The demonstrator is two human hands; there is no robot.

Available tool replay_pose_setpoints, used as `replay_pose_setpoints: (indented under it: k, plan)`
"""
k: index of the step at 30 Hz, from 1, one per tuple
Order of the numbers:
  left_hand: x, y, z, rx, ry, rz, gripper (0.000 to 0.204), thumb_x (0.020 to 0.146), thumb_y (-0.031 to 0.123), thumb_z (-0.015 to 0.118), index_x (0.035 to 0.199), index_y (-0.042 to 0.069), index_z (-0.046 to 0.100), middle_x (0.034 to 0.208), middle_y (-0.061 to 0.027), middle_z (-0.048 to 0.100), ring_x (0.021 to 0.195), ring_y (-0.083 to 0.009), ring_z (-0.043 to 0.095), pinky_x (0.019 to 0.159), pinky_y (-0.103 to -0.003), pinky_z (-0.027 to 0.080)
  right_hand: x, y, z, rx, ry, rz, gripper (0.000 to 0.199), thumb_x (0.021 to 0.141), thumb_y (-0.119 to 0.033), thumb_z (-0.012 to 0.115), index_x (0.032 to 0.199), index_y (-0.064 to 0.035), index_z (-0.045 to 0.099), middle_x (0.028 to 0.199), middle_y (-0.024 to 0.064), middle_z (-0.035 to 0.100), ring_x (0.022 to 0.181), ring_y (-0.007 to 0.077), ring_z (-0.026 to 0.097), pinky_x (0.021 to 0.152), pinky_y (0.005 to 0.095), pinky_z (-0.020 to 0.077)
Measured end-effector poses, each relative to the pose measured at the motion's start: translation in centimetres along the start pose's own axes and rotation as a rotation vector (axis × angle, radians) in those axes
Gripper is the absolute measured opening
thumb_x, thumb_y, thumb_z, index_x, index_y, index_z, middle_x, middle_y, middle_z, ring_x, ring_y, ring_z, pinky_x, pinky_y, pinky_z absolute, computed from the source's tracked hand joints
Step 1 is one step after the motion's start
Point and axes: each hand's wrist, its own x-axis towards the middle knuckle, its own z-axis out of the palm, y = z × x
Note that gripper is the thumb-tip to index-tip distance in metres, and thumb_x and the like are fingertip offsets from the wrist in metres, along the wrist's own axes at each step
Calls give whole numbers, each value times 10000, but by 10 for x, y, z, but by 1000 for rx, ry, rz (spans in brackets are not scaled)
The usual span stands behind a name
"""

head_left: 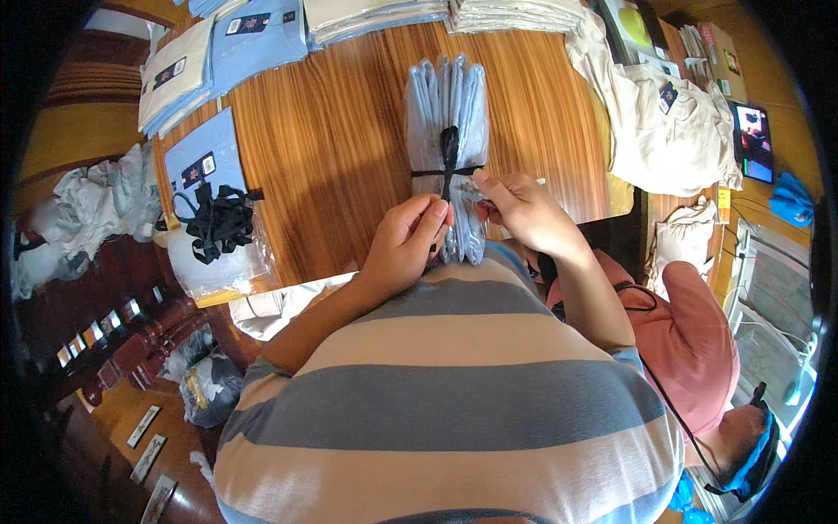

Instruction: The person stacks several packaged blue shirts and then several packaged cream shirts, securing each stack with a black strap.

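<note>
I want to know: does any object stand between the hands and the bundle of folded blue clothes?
Nothing visible does. The left hand appears to pinch the black ribbon tied around the bundle, and the right hand is at its right edge. The heap of black ribbons lies off to the left.

Centre: plastic-wrapped bundle of folded light-blue garments (473,109) on brown wood-grain table (323,148), at near edge, between person's left hand (408,237) and right hand (525,210). Left: tangled black fabric straps (218,225) atop flat plastic-bagged blue garment (202,155). Behind: flat blue-and-cream garment stacks (260,39) along far edge. Right: rumpled cream cloth garments (668,135).
</note>
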Motion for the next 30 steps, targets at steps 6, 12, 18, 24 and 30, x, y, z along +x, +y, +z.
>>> replay_pose_setpoints:
  k: [6, 12, 18, 24, 30]
  plan:
    - [0, -9, -4, 53, -5, 85, 363, 1134, 286, 507, 909, 23, 615, 665, 30, 494, 597, -58, 433, 550, -250, 351, 0, -18, 15, -120, -37, -23, 586, 1105, -437, 497, 828, 26, 725, 677, 158, 647, 650, 251, 622, 680, 403, 492]
    - [-2, -14, -11, 53, -35, 59, 371, 1124, 298, 536, 906, 20, 649, 663, 28, 513, 600, -58, 460, 556, -255, 380, 4, -12, 29, 64, -76, -80, 507, 1088, -382, 580, 798, 2, 737, 664, 54, 627, 633, 141, 569, 612, 328, 447]
    - [3, -24, -14, 49, -61, 90, 381, 1121, 303, 541, 903, 13, 658, 668, 23, 529, 599, -59, 477, 562, -259, 403, 10, -3, 28, 228, -145, 13, 473, 1068, -393, 640, 762, -42, 726, 650, -11, 582, 599, 74, 495, 538, 270, 361]
    - [5, -22, -16, 64, -101, 100, 381, 1123, 285, 535, 904, -1, 660, 710, 0, 574, 648, -63, 515, 582, -256, 424, 11, 5, 24, 316, -176, 75, 473, 1052, -419, 664, 733, -71, 680, 642, -28, 556, 578, 56, 463, 514, 249, 322]
    - [8, -29, -12, -63, -90, 118, 374, 1124, 274, 526, 908, 3, 668, 715, -10, 586, 649, -83, 542, 619, -271, 454, 4, -5, 22, 374, -221, 67, 524, 1038, -525, 630, 768, -77, 669, 632, -33, 546, 576, 60, 455, 527, 244, 317]
